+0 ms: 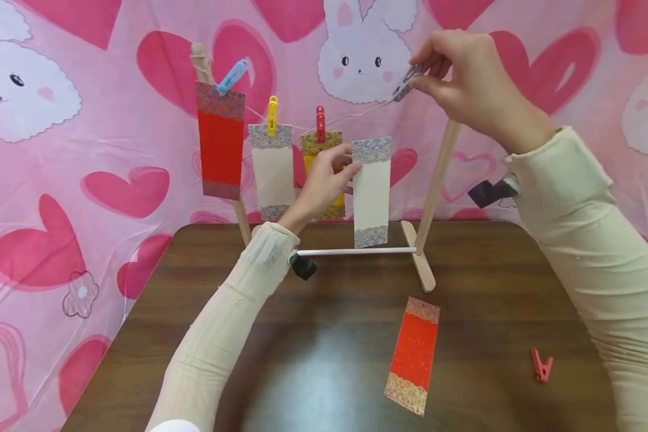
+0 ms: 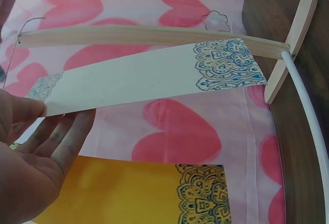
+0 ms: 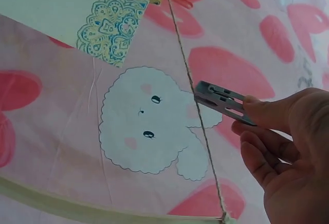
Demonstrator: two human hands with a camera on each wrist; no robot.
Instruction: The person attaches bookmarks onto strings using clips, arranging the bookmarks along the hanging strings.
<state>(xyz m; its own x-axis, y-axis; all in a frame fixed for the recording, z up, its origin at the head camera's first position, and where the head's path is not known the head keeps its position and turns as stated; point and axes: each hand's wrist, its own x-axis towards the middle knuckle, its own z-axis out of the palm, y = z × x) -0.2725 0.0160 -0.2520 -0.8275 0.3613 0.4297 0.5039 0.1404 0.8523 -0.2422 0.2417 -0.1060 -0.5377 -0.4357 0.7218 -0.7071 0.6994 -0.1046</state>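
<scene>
My left hand [image 1: 324,183] pinches the edge of a white card [image 1: 371,192] with blue patterned bands, between thumb and fingers. The card hangs upright below the string [image 3: 180,49], right of the other cards. In my right hand [image 1: 461,78] a grey clothespin [image 3: 223,100] is pinched by its handle end, its tip at the string in the right wrist view. Along the string hang a red card [image 1: 221,150] under a blue clothespin [image 1: 232,77], a white card [image 1: 272,174] under a yellow clothespin [image 1: 272,116], and a yellow card [image 2: 128,190] under a red clothespin [image 1: 321,124].
The string runs between two wooden posts, the right post [image 1: 440,174] standing on a wooden foot [image 1: 420,264]. A white rod [image 1: 356,252] joins the posts low down. On the brown table [image 1: 302,360] lie a red card [image 1: 414,354] and a red clothespin [image 1: 542,366].
</scene>
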